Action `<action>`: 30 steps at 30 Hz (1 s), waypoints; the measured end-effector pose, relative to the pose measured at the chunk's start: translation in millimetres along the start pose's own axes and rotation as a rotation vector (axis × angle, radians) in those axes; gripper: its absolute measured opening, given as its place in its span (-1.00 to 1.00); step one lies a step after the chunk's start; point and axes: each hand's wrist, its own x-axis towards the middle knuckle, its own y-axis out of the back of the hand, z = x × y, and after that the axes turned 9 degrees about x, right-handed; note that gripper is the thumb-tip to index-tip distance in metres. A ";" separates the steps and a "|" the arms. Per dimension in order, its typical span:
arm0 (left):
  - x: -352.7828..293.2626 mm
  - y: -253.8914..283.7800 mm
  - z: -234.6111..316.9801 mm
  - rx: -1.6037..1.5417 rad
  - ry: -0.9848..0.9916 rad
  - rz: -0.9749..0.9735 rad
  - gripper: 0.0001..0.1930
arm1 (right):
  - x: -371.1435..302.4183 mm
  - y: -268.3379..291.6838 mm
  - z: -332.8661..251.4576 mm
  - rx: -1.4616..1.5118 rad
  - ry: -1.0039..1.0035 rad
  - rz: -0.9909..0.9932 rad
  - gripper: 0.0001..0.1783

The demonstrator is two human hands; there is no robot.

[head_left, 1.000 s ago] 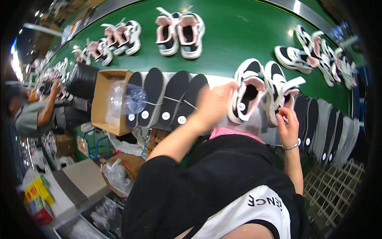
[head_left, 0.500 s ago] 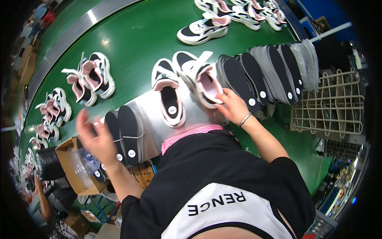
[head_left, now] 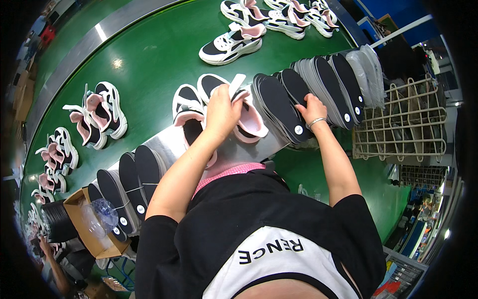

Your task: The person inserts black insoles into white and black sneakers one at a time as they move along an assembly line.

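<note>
In the middle, a black, white and pink sneaker (head_left: 256,130) stands on a metal ledge (head_left: 234,156), its pale lining showing. My left hand (head_left: 223,110) is closed on the sneaker's raised tongue, with the fingertips partly hidden. Beside it on the left is a matching sneaker (head_left: 184,97), partly covered by my left forearm. My right hand (head_left: 314,109) pinches the edge of a black insole (head_left: 293,84) in a row of stacks on the right. Next to that hand lies another insole stack (head_left: 271,102) with a round white sticker at the heel.
More sneakers (head_left: 231,45) stand on the green surface (head_left: 154,65), at the back and left. Tied insoles (head_left: 130,179) lie at the left, near an open cardboard box (head_left: 82,219) with clear plastic. A wire rack (head_left: 398,122) stands at the right.
My left hand has come from the left over to the sneaker's tongue. My right hand has left the sneaker's heel and moved right to the insoles. The whole view has shifted somewhat.
</note>
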 end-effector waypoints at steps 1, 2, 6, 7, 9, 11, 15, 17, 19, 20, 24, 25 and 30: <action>-3.8 -3.2 -3.4 0.028 -0.091 0.089 -0.71 | 0.7 1.3 1.3 0.002 -0.013 -0.013 -0.58; -6.3 -2.4 -1.3 -0.016 -0.104 0.094 -0.71 | 0.8 5.9 2.5 -0.021 0.013 0.024 -0.57; -4.7 -0.4 -4.5 -0.091 0.078 0.032 -0.72 | -4.9 50.7 -15.1 0.977 -0.118 -0.284 -0.71; -4.3 1.3 -7.1 -0.102 0.165 0.013 -0.72 | -18.0 78.4 -41.5 1.200 -0.277 -0.505 -0.71; -1.9 5.5 -4.2 -0.051 0.205 -0.035 -0.74 | -34.2 97.7 -60.2 1.312 -0.152 -0.787 -0.76; -0.8 3.2 -0.9 -0.025 0.240 -0.068 -0.76 | -38.9 101.1 -77.4 0.966 -0.082 -1.009 -0.75; -5.8 1.5 5.6 -0.028 0.198 -0.072 -0.76 | -39.9 58.6 -104.0 0.545 0.304 -0.802 -0.73; -10.1 0.9 9.2 -0.037 0.183 -0.060 -0.76 | -53.1 35.5 -126.6 0.210 0.574 -0.432 -0.79; -12.8 -1.7 8.0 -0.086 0.199 -0.049 -0.77 | -53.3 14.0 -134.9 0.103 0.612 -0.292 -0.82; -14.1 -3.5 5.7 -0.094 0.226 -0.048 -0.77 | -53.5 16.4 -132.6 0.107 0.629 -0.299 -0.81; -16.2 -6.7 1.9 -0.109 0.298 -0.062 -0.76 | -57.2 60.1 -119.5 -0.087 0.527 -0.543 -0.55; -16.7 -6.8 3.8 -0.096 0.305 -0.056 -0.76 | -58.9 70.1 -115.1 -0.162 0.522 -0.599 -0.53; -14.0 -11.3 1.1 -0.083 0.283 -0.058 -0.76 | -57.8 69.5 -117.8 -0.104 0.719 -0.442 -0.85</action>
